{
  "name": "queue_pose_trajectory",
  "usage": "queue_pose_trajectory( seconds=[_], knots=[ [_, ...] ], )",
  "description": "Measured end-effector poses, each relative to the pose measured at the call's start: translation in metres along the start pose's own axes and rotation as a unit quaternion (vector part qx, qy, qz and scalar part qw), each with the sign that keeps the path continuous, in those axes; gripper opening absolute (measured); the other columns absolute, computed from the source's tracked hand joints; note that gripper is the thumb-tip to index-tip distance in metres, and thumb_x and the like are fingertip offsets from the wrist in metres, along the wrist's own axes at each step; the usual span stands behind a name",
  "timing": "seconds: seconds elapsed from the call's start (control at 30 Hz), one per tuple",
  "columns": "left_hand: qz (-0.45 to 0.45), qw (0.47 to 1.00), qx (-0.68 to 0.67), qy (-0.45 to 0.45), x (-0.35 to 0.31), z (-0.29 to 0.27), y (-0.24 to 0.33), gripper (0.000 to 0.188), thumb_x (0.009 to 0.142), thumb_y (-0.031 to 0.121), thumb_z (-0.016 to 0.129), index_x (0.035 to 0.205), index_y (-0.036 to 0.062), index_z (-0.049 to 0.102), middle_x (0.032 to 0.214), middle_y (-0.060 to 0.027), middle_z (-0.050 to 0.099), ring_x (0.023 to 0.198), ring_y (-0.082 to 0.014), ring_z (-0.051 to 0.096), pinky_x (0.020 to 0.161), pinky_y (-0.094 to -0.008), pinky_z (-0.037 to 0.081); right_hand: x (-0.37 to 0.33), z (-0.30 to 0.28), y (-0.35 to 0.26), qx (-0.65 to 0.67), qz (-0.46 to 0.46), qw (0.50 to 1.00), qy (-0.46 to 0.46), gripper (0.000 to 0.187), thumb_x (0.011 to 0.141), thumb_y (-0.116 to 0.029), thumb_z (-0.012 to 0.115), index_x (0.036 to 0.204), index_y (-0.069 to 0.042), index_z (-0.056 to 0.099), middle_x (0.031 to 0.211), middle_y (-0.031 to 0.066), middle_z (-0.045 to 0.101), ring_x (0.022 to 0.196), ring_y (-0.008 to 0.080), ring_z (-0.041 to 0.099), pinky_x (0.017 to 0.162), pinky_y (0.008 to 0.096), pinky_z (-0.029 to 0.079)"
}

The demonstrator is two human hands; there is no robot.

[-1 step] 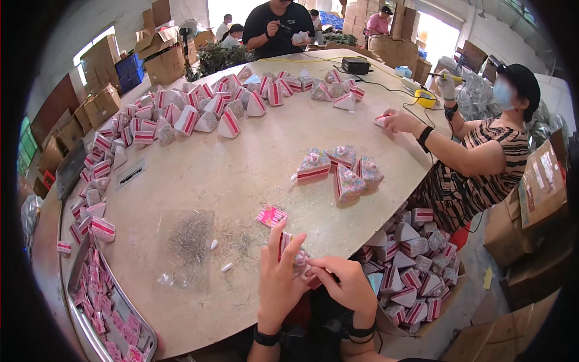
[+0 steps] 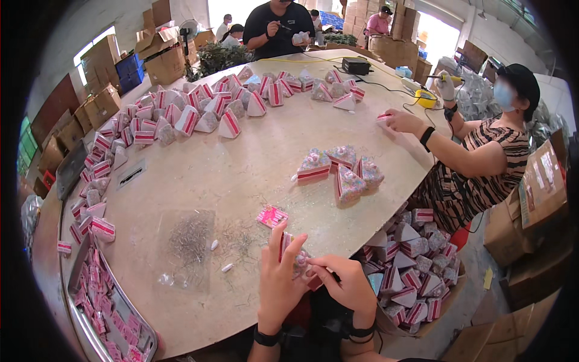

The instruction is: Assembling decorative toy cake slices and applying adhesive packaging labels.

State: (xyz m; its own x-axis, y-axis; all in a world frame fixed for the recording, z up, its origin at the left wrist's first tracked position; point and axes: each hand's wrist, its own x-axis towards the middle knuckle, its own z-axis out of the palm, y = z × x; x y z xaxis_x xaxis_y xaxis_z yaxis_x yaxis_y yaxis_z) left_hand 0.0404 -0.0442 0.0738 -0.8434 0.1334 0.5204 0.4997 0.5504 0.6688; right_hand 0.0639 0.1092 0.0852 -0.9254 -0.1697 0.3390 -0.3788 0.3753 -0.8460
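Observation:
Near the table's front edge, my left hand [image 2: 280,279] holds a decorative cake slice [image 2: 301,260] with a pink and white speckled top. Its thumb side supports the slice, and two fingers stick up. My right hand [image 2: 345,282] is closed in a pinch at the slice's right side; whatever its fingertips grip is too small or hidden. Just beyond sits a pink printed card [image 2: 272,216]. Several decorated cake slices [image 2: 348,184] stand together farther back. Left of my hands, a heap of thin metal pins [image 2: 188,238] lies on a clear plastic sheet [image 2: 172,283], beside small white pieces [image 2: 227,267].
Many plainer cake slices [image 2: 187,120] line the far and left table edge. A metal tray [image 2: 148,341] of pink cards is at left. A box of slices [image 2: 416,271] stands below right. A co-worker [image 2: 494,139] at right holds a glue gun [image 2: 449,78]; another person [image 2: 277,30] stands opposite.
My hands and the cake slice stay in nearly the same place. The co-worker's hands at right have shifted slightly.

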Motion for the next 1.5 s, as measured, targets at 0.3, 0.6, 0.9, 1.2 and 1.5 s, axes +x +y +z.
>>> queue_pose_trajectory(
  seconds=[0.3, 0.6, 0.9, 1.2, 1.5],
  knots=[
    [0.004, 1.000, -0.005, -0.025, -0.003, 0.002, 0.001, 0.064, 0.070, 0.000, 0.073, 0.130, 0.0155, 0.057, 0.149, -0.0143, 0.039, 0.111, -0.0366, 0.051, 0.094, -0.0440, 0.044, 0.011, 0.016, 0.013, -0.090, -0.076, 0.991, 0.064, 0.006, 0.087, 0.002, 0.062, 0.091, 0.000, 0.057, 0.075, 0.0154, 0.055, 0.064, 0.0307, 0.059, 0.055, 0.0341, 0.046],
    [-0.008, 1.000, -0.025, 0.010, -0.005, 0.004, -0.006, 0.062, 0.074, 0.001, 0.071, 0.132, 0.0146, 0.052, 0.151, -0.0166, 0.036, 0.112, -0.0381, 0.051, 0.093, -0.0438, 0.044, 0.011, 0.032, -0.011, 0.085, 0.125, 0.983, 0.109, 0.009, 0.093, -0.004, 0.060, 0.086, 0.001, 0.057, 0.065, 0.0050, 0.058, 0.055, 0.0056, 0.053, 0.049, 0.0237, 0.042],
    [-0.016, 0.999, -0.025, 0.023, -0.004, 0.004, -0.006, 0.057, 0.079, 0.000, 0.066, 0.132, 0.0138, 0.051, 0.152, -0.0181, 0.035, 0.110, -0.0397, 0.051, 0.091, -0.0447, 0.044, 0.011, 0.050, -0.008, 0.035, 0.057, 0.982, 0.177, 0.009, 0.090, -0.001, 0.066, 0.084, 0.001, 0.059, 0.068, 0.0054, 0.063, 0.059, 0.0052, 0.060, 0.048, 0.0234, 0.046],
    [-0.015, 1.000, -0.015, -0.001, -0.004, 0.005, -0.008, 0.050, 0.084, 0.003, 0.061, 0.132, 0.0150, 0.055, 0.153, -0.0170, 0.034, 0.112, -0.0397, 0.051, 0.094, -0.0461, 0.042, 0.017, 0.063, -0.001, -0.198, -0.028, 0.934, 0.296, 0.015, 0.086, -0.002, 0.069, 0.078, -0.003, 0.056, 0.063, 0.0113, 0.054, 0.050, 0.0252, 0.056, 0.046, 0.0330, 0.042],
    [-0.014, 1.000, 0.010, 0.025, -0.008, 0.008, -0.009, 0.061, 0.071, -0.009, 0.060, 0.127, 0.0144, 0.058, 0.148, -0.0160, 0.038, 0.116, -0.0398, 0.049, 0.095, -0.0485, 0.041, 0.010, 0.040, -0.003, 0.144, 0.157, 0.968, 0.134, 0.010, 0.094, -0.005, 0.064, 0.088, 0.003, 0.063, 0.068, -0.0017, 0.061, 0.062, 0.0017, 0.056, 0.054, 0.0204, 0.044]
  ],
)
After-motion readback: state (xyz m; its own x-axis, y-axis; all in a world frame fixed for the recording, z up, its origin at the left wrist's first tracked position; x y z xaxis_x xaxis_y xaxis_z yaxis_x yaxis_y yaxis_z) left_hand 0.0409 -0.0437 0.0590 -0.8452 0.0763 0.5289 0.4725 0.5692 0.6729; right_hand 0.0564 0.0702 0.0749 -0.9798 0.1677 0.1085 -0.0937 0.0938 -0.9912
